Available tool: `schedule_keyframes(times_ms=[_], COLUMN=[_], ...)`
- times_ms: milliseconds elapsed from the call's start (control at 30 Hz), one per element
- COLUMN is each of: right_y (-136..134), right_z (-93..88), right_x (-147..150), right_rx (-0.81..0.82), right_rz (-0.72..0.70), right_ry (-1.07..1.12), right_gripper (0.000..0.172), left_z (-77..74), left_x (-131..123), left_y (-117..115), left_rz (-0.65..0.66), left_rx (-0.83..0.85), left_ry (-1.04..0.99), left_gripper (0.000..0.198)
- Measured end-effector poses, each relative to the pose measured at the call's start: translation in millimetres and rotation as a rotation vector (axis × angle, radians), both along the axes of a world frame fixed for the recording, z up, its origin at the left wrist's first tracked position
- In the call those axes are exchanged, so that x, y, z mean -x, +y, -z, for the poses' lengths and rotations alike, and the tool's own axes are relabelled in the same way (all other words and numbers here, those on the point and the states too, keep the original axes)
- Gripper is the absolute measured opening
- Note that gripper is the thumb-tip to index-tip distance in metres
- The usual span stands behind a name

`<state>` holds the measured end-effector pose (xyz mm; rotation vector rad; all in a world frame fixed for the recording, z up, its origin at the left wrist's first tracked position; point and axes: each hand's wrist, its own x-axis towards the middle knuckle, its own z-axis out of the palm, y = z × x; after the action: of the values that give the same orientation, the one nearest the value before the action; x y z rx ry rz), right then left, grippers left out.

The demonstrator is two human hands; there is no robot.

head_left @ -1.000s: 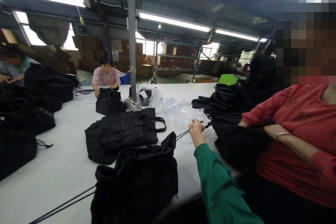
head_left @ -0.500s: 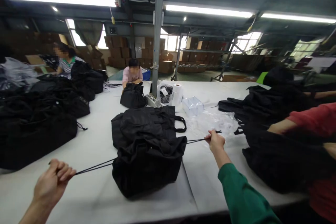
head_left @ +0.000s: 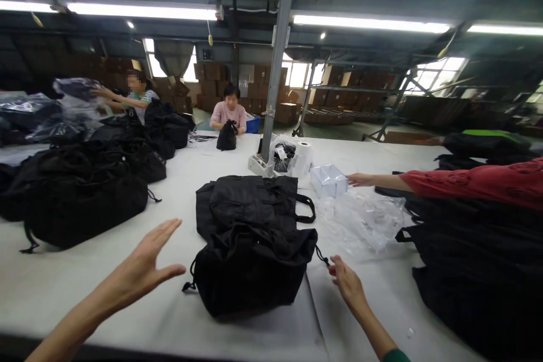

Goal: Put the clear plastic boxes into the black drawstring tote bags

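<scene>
A black drawstring bag (head_left: 252, 268) stands cinched on the white table (head_left: 76, 283) right in front of me. My left hand (head_left: 144, 266) hovers open and flat to the left of it, holding nothing. My right hand (head_left: 345, 281) is low at the bag's right side, fingers loosely apart, close to the short cord end (head_left: 322, 257); I cannot tell if it touches the cord. Behind the drawstring bag lies a flat black tote bag (head_left: 250, 201) with handles.
A co-worker's arm in a red sleeve (head_left: 466, 181) reaches from the right toward a clear plastic box (head_left: 328, 180). Clear plastic sleeves (head_left: 365, 220) lie nearby. Black bags are piled at left (head_left: 80, 189) and right (head_left: 479, 249). A steel post (head_left: 275, 68) rises mid-table. Two people work at the far end.
Both hands have let go of the drawstring cords and drawn back toward the bag. The cords are no longer stretched out; the bag's mouth is cinched. The red-sleeved arm now reaches to the box.
</scene>
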<state>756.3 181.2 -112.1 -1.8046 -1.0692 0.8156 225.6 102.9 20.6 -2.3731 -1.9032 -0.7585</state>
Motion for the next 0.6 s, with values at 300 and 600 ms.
schedule_keyframes(times_ms=[300,600], right_y=[-56,-21], right_z=[-83.7,-98.8], right_x=[64,109], right_rx=[-0.945,-1.191], right_rz=[-0.536,-0.695], right_ry=[-1.116,-1.039], right_gripper=[0.06,0.047], left_z=[11.2,15.6], left_x=[-65,-89], left_y=[32,37], left_rz=[0.328,0.358], left_rx=[0.511,0.447], left_ry=[-0.393,-0.419], left_gripper=[0.107,0.067])
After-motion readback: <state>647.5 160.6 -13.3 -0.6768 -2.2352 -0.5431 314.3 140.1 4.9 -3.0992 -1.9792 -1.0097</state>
